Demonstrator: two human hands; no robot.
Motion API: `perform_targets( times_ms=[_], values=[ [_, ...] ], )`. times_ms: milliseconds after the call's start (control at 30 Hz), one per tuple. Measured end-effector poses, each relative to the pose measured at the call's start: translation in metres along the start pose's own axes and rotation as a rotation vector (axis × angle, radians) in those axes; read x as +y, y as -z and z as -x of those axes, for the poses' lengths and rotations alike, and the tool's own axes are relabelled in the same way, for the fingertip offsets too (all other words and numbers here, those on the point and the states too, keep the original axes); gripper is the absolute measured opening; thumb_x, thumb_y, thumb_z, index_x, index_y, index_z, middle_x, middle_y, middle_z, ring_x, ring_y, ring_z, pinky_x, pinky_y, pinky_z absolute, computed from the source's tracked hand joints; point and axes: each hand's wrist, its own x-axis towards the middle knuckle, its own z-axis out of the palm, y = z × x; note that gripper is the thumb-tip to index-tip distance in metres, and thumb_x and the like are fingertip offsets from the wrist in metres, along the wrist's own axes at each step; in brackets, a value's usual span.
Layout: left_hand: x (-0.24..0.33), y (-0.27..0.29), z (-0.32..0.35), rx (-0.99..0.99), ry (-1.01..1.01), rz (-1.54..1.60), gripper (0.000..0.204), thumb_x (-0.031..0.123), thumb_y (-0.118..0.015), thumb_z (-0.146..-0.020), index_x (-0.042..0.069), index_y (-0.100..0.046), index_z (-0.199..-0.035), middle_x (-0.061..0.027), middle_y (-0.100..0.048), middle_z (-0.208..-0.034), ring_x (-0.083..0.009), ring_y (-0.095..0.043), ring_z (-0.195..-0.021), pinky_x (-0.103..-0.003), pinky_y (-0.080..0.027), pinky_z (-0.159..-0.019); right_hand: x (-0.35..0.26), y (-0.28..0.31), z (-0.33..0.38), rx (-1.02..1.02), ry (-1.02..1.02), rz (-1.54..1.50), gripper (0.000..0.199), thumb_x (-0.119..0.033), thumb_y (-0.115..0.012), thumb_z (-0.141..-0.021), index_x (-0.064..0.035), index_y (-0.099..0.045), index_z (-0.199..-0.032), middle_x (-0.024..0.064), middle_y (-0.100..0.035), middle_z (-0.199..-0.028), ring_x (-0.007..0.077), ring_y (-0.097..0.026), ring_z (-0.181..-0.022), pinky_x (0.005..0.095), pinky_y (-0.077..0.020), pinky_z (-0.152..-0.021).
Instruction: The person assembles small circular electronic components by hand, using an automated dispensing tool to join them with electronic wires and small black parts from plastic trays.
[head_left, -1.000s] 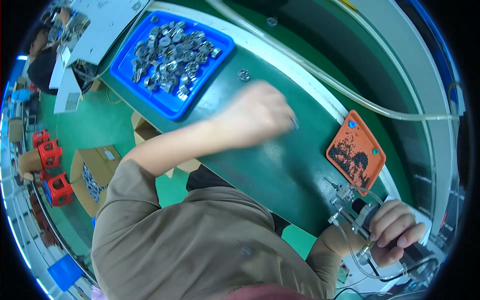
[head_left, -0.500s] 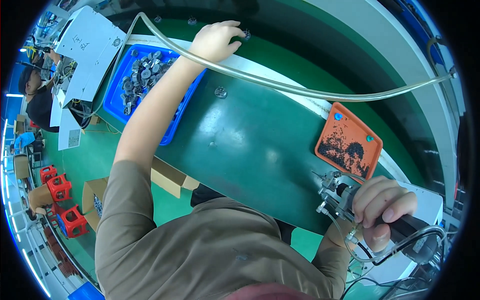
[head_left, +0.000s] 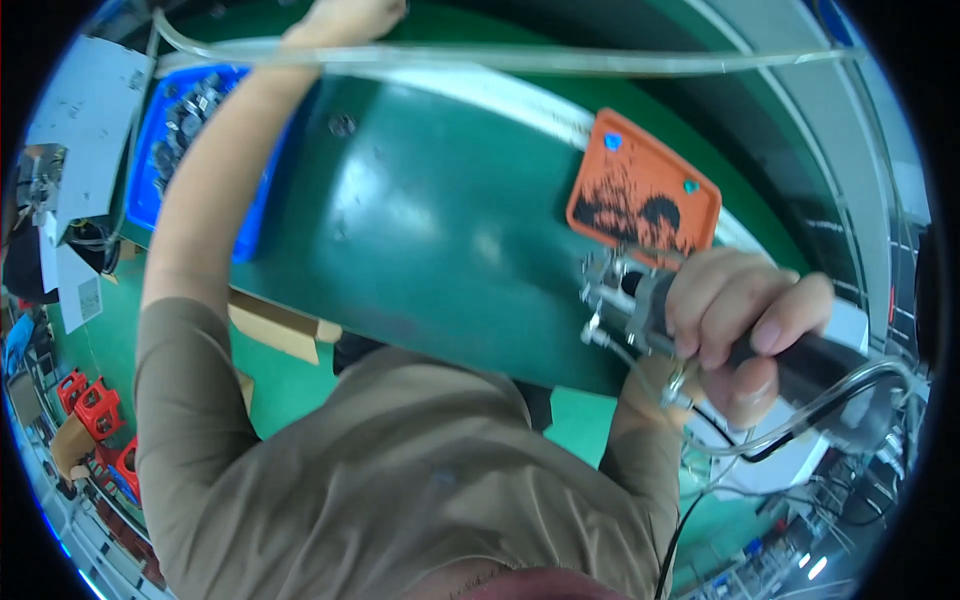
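My right hand [head_left: 745,315] is wrapped round the dark handle of a pneumatic screwdriver [head_left: 650,305] with a metal head and thin air hoses, held over the right part of the bench. An orange tray [head_left: 690,165] of small black screws lies just beyond the tool's head. My left arm stretches across a blue tray [head_left: 250,225] of grey metal parts [head_left: 190,115]. At the top edge of the picture, my left hand [head_left: 345,20] reaches beyond the bench; its fingertips are blurred and partly cut off. A small round part [head_left: 342,125] lies on the green bench top.
A clear hose [head_left: 560,62] spans the far side, crossing my left wrist. Beyond the bench's pale edge runs a dark green band [head_left: 480,30]. White machine housing [head_left: 90,110] stands at left. An open cardboard box [head_left: 275,325] and red stools [head_left: 98,405] are below, left.
The whole view has shifted, so the bench and trays appear further left and higher. My left hand has gone to the picture's top edge. My right hand keeps hold of the screwdriver.
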Motion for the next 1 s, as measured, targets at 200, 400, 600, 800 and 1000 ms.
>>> perform_targets(
  times_ms=[200,400,600,800,1000],
  values=[
    [0.117,0.005,0.089,0.147,-0.254,0.555,0.014,0.024,-0.071,-0.086,0.013,-0.077,-0.093,-0.0072,-0.075,-0.098,-0.0285,-0.072,-0.090,-0.038,-0.057,-0.080,-0.011,0.010,-0.003,-0.142,-0.052,0.092,0.025,-0.030,-0.062,-0.100,-0.0142,-0.049,-0.114,-0.0030,-0.057,-0.072,0.0115,-0.059,-0.059,0.0274,-0.0453,-0.055],
    [0.182,-0.025,0.145,0.032,-0.443,0.745,0.016,0.022,-0.081,-0.078,0.009,-0.077,-0.086,-0.0005,-0.071,-0.095,-0.0211,-0.065,-0.091,-0.036,-0.050,-0.079,-0.005,0.011,0.004,-0.164,-0.078,0.067,0.026,-0.031,-0.061,-0.100,-0.0149,-0.048,-0.116,-0.0035,-0.057,-0.074,0.0110,-0.059,-0.060,0.0271,-0.0455,-0.055],
    [0.190,-0.033,0.148,0.108,-0.511,0.734,0.010,0.016,-0.080,-0.078,0.009,-0.076,-0.083,-0.0005,-0.068,-0.097,-0.0205,-0.064,-0.091,-0.035,-0.048,-0.080,0.005,0.011,0.006,-0.236,-0.077,0.069,0.029,-0.035,-0.062,-0.101,-0.0160,-0.045,-0.115,-0.0028,-0.056,-0.077,0.0112,-0.058,-0.061,0.0278,-0.0462,-0.057],
    [0.199,-0.033,0.147,0.111,-0.520,0.714,0.005,0.013,-0.076,-0.079,0.008,-0.074,-0.082,-0.0023,-0.068,-0.098,-0.0213,-0.063,-0.091,-0.036,-0.049,-0.079,0.015,0.011,0.006,-0.223,-0.101,0.065,0.032,-0.038,-0.061,-0.101,-0.0161,-0.043,-0.117,-0.0019,-0.056,-0.079,0.0117,-0.058,-0.064,0.0283,-0.0464,-0.057],
    [0.197,-0.035,0.146,0.112,-0.522,0.731,0.006,0.013,-0.076,-0.079,0.008,-0.074,-0.081,-0.0021,-0.068,-0.098,-0.0215,-0.063,-0.091,-0.036,-0.049,-0.079,0.038,0.009,-0.009,-0.288,-0.005,-0.037,0.034,-0.040,-0.061,-0.101,-0.0160,-0.045,-0.119,-0.0022,-0.056,-0.079,0.0113,-0.058,-0.064,0.0282,-0.0460,-0.057]
  ],
)
